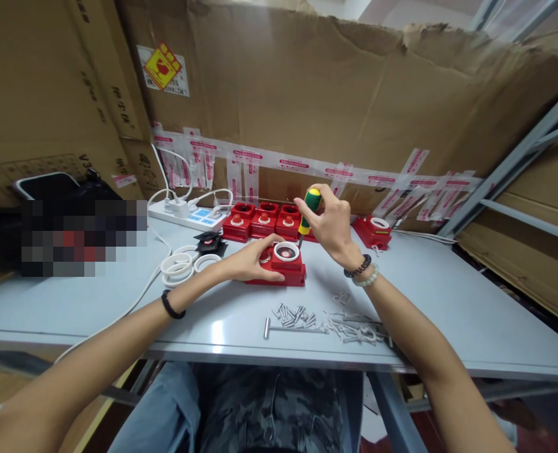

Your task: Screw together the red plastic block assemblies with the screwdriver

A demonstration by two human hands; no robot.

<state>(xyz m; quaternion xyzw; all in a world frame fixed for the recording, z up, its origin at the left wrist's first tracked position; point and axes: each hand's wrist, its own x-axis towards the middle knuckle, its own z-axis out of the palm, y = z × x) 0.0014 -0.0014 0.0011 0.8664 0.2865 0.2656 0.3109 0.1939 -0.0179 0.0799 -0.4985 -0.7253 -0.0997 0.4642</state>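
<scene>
My right hand [328, 220] is closed around a screwdriver [312, 201] with a green and yellow handle. The screwdriver points down, its shaft at the back right corner of a red box [294, 275]; whether the tip touches a screw cannot be made out. A white ring [287, 251] surrounds a dark round face on top of that box. My left hand [255, 261] holds the box from the left, thumb along its front and fingers over the top. Several similar red boxes [263, 223] stand in a row behind.
Screws [297, 315], a metal T-handled tool [288, 328] and small clear bags [358, 328] lie near the front edge. White rings [178, 267], black parts [210, 242] and a power strip [189, 215] are left. Another red box [373, 233] sits at right; cardboard [279, 94] stands behind.
</scene>
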